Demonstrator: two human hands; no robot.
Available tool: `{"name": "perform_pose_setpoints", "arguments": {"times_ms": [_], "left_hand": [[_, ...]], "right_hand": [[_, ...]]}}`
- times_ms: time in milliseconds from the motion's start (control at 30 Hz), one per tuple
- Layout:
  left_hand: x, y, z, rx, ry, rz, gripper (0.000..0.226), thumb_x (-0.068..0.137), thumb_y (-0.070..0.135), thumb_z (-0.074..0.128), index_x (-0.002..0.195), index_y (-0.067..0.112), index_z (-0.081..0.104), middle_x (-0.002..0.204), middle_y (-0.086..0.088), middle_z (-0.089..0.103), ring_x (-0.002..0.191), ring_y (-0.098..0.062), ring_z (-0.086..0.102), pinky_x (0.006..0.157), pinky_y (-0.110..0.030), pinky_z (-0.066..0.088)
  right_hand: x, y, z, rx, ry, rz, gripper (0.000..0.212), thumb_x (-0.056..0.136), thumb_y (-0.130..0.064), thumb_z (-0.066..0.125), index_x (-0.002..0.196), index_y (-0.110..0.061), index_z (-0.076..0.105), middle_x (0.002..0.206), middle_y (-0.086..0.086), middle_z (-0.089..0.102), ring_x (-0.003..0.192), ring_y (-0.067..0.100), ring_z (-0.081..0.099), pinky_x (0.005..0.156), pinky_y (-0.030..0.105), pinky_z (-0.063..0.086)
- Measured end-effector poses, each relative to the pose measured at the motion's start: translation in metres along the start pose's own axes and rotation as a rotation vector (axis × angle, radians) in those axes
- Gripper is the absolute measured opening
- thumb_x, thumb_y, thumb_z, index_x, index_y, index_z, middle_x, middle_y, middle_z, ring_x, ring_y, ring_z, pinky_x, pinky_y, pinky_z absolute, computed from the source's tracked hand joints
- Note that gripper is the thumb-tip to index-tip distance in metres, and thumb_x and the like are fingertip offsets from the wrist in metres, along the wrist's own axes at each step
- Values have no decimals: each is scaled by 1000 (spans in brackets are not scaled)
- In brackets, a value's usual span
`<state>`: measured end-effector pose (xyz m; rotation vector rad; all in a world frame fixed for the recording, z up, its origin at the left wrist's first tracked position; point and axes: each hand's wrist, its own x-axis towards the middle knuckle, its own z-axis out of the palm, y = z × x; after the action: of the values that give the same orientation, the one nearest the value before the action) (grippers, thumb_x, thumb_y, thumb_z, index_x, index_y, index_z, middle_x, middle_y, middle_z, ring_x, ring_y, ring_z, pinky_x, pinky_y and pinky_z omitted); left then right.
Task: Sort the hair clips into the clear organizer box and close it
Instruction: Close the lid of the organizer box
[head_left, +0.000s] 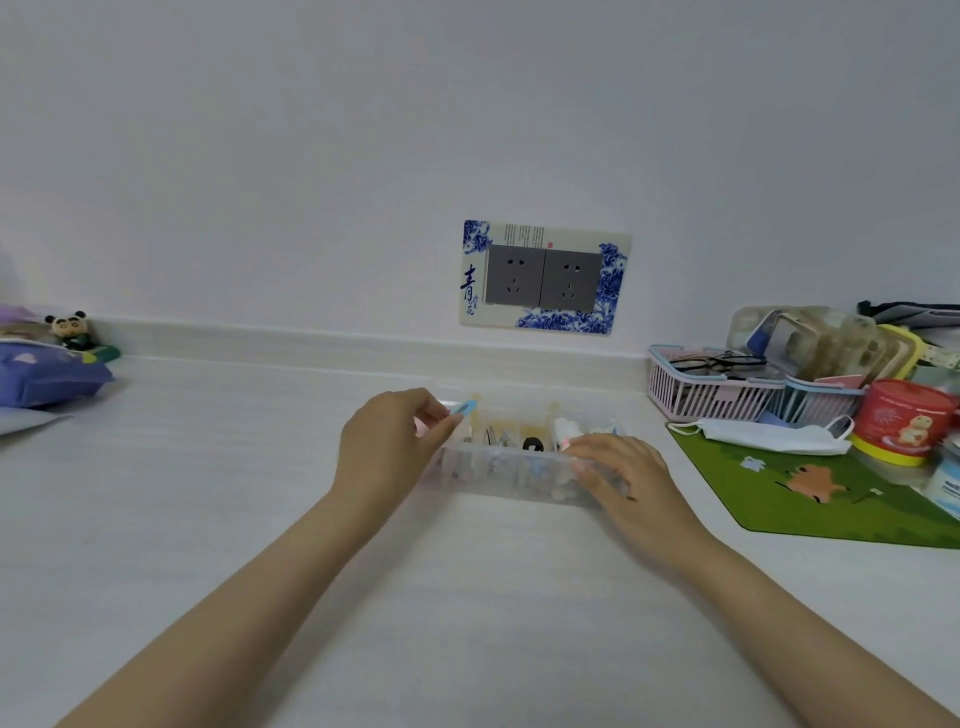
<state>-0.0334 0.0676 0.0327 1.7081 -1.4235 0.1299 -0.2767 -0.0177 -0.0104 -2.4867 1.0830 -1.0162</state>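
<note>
One readable character, on the socket surround (571, 318).
A large dark-blue 青 stands at the left edge of the blue-and-white surround on the wall. The smaller characters beside it and the fine print along its top are too small to read, and the print on the red tin (901, 415) is blurred.

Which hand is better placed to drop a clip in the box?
Probably left: the left hand pinches a blue clip over the box, while the right hand only rests on its rim.
</note>
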Motion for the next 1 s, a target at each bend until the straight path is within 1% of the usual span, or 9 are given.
{"name": "perform_pose_setpoints", "arguments": {"times_ms": [167, 367, 467, 533, 600, 633, 733, 833, 1000], "left_hand": [[9, 7, 18, 225, -77, 49, 26, 82, 47, 60, 88, 21, 66, 84, 7, 66, 89, -14, 58, 65, -28, 41], [26, -11, 22, 0, -9, 8, 56, 77, 54, 62, 117, 15, 54, 117, -3, 55, 109, -21, 51, 83, -36, 46], [43, -25, 28, -317, -198, -350, 81, 78, 62, 54, 137, 10, 35, 140, -6, 42, 125, -27, 43, 103, -39, 37], [57, -35, 32, -551, -359, -623, 93, 75, 71, 45, 139, 6, 32, 141, -6, 43, 125, -28, 44, 106, -38, 34], [70, -45, 34, -843, -517, -792, 92, 79, 71, 38, 138, 1, 34, 139, -10, 48, 120, -28, 50, 100, -37, 39], [74, -48, 33, -948, -559, -825, 90, 82, 70, 36, 137, -1, 34, 138, -11, 50, 116, -27, 52, 96, -36, 41], [82, -50, 34, -974, -574, -798, 84, 84, 67, 34, 140, 5, 32, 138, -2, 50, 115, -20, 50, 94, -34, 37], [87, -43, 35, -918, -502, -664, 78, 85, 64, 38, 142, 12, 29, 139, 4, 47, 125, -16, 43, 99, -34, 32], [86, -28, 21, -857, -264, -468, 50, 83, 59, 49, 110, 18, 60, 126, -2, 57, 121, -21, 48, 109, -40, 31]], "right_hand": [[-3, -3, 0, -1, -7, 5, 45, 82, -67, 31, 109, -45, 60, 119, -26, 54, 119, 2, 41, 101, 5, 13], [5, -7, -7, 214, 102, 83, 42, 83, -59, 45, 115, -34, 58, 130, -17, 47, 126, 3, 39, 108, 27, 26], [27, -6, -14, 367, 171, 333, 47, 89, -40, 56, 132, -26, 41, 143, -5, 37, 133, 13, 34, 105, 27, 28], [46, -1, -16, 513, 69, 601, 68, 84, -48, 60, 141, -22, 31, 147, 0, 34, 134, 21, 37, 103, 30, 30], [60, 7, -19, 783, -44, 817, 77, 74, -59, 64, 134, -17, 42, 135, 4, 52, 120, 26, 53, 102, 37, 40], [64, 6, -22, 911, -74, 868, 62, 77, -56, 62, 120, -12, 53, 119, 8, 62, 105, 27, 61, 93, 38, 47], [76, 4, -27, 1018, -54, 870, 38, 90, -43, 51, 111, -11, 48, 112, 8, 59, 93, 25, 56, 69, 35, 46], [86, 5, -29, 970, 18, 747, 59, 91, -47, 48, 139, -16, 36, 131, 5, 55, 112, 20, 51, 100, 40, 33], [81, 3, -39, 836, 101, 555, 34, 89, -54, 46, 88, -22, 60, 117, 2, 63, 117, 18, 53, 105, 38, 32]]}}
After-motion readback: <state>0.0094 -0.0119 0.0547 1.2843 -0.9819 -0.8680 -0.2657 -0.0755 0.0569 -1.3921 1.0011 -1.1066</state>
